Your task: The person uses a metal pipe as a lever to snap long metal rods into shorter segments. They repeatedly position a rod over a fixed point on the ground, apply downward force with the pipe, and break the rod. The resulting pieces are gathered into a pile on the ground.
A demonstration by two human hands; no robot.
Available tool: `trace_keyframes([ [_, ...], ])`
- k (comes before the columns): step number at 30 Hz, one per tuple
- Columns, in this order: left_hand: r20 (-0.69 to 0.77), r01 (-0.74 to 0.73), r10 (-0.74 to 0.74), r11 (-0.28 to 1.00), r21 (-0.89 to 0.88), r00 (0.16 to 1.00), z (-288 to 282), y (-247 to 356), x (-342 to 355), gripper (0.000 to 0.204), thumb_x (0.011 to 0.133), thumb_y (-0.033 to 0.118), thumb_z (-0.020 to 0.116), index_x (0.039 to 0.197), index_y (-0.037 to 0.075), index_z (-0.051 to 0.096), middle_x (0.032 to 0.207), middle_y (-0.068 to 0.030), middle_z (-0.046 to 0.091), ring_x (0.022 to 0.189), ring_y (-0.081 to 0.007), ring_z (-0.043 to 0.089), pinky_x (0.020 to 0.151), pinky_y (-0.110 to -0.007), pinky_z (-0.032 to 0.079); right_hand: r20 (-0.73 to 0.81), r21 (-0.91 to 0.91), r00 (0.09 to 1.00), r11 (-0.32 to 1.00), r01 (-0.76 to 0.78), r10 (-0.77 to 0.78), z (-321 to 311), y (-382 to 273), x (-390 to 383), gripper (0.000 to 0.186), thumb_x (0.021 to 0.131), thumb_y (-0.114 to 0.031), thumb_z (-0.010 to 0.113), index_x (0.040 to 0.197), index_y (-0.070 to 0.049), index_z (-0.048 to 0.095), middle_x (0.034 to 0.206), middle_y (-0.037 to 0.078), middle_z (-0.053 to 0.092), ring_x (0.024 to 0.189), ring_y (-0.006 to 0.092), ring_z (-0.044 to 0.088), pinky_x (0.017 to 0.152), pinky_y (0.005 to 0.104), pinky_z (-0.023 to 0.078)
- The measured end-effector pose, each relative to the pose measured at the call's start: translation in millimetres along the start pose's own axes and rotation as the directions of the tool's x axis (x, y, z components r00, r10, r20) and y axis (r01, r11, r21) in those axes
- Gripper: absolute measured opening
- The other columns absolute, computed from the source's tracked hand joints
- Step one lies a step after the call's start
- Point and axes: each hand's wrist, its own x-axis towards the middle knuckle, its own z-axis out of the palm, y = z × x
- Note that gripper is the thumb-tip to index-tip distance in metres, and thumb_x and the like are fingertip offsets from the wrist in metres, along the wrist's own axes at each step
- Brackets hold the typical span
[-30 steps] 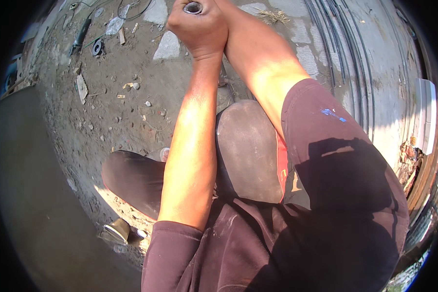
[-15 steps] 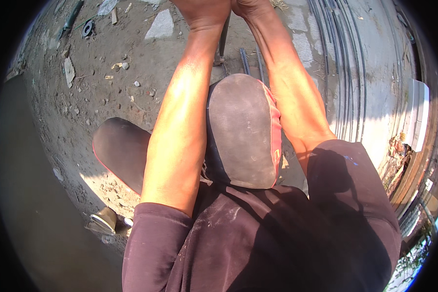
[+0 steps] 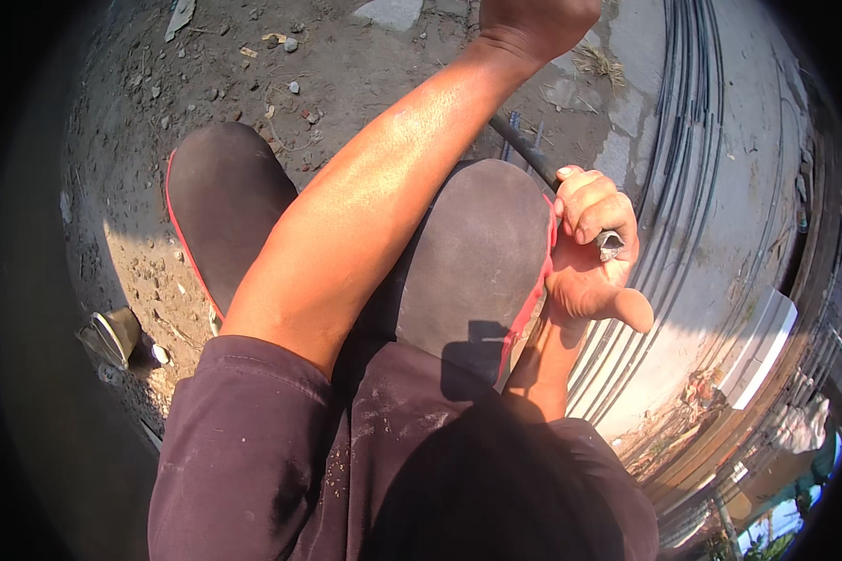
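My right hand (image 3: 597,245), right of my right knee, has its fingers curled round a dark metal pipe (image 3: 531,152) while the thumb stands out to the side. The pipe's open, pinched-looking end (image 3: 610,245) pokes out of the grip. From there the pipe runs away to the upper left and passes out of sight behind my left forearm. At the top edge my left hand (image 3: 541,26) appears as a fist, back of the hand up. Its fingers are hidden, and whatever it holds cannot be made out.
Several long thin dark rods (image 3: 690,112) lie on the paving at the right. A white panel (image 3: 760,349) and brown boards (image 3: 697,449) lie beyond them. A small bucket (image 3: 119,335) stands at the lower left. Stones and a flat slab (image 3: 390,11) dot the dirt ahead.
My hands were close together at the top edge; now the right has come back beside my knee, gripping the pipe. The left has shifted right. The view has turned somewhat.
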Motion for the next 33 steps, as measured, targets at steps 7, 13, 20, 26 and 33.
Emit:
trace_keyframes([
  [7,0.114,0.171,-0.172,0.985,0.025,0.978,-15,-4,13,0.026,0.095,0.017,0.064,0.078,-0.003,0.062,0.073,-0.0253,0.065,0.071,-0.0407,0.068,0.061,-0.046,0.048,0.243,0.111,0.899,0.911,-0.398,0.364,-15,-17,62,0.094,0.095,-0.086,0.014,0.07,-0.006,0.058,0.068,0.007,0.058,0.075,0.0232,0.057,0.106,0.0479,0.036],
  [13,0.218,0.117,-0.109,0.993,-0.023,0.97,1,-36,14,0.027,0.096,0.018,0.065,0.078,-0.002,0.063,0.069,-0.0188,0.063,0.062,-0.0288,0.061,0.059,-0.041,0.046,0.316,-0.211,0.483,0.557,-0.803,0.816,-22,-38,134,0.035,0.102,-0.033,0.056,0.111,-0.001,0.068,0.105,0.012,0.071,0.103,0.0234,0.067,0.106,0.0388,0.043],
  [20,0.307,0.734,-0.776,0.626,0.263,0.551,-38,23,52,0.026,0.098,0.022,0.05,0.102,-0.001,0.061,0.097,-0.0078,0.059,0.076,-0.0181,0.054,0.083,-0.034,0.048,0.098,-0.382,-0.004,0.034,-0.923,0.995,-6,-36,141,0.088,0.09,-0.013,0.065,0.161,0.009,0.017,0.154,0.029,0.043,0.147,0.0304,0.038,0.122,0.0376,0.026],
  [26,0.141,0.849,-0.898,-0.328,0.414,-0.416,-42,28,113,0.033,0.098,0.016,0.053,0.123,-0.005,0.051,0.105,-0.0162,0.059,0.087,-0.0221,0.06,0.074,-0.043,0.058,-0.065,-0.182,-0.364,-0.37,-0.911,0.929,32,-11,174,0.055,0.094,-0.009,0.058,0.142,0.012,0.04,0.099,0.018,0.063,0.07,0.0226,0.062,0.054,0.0385,0.048],
  [33,0.424,0.222,-0.332,-0.931,-0.289,-0.843,-40,-7,73,0.032,0.105,0.025,0.057,0.114,-0.005,0.047,0.094,-0.0171,0.063,0.072,-0.022,0.063,0.06,-0.032,0.061,-0.508,-0.448,-0.339,-0.579,-0.681,0.792,42,56,68,0.037,0.096,-0.023,0.06,0.114,0.008,0.067,0.101,0.03,0.073,0.09,0.0424,0.075,0.072,0.0474,0.057],
])
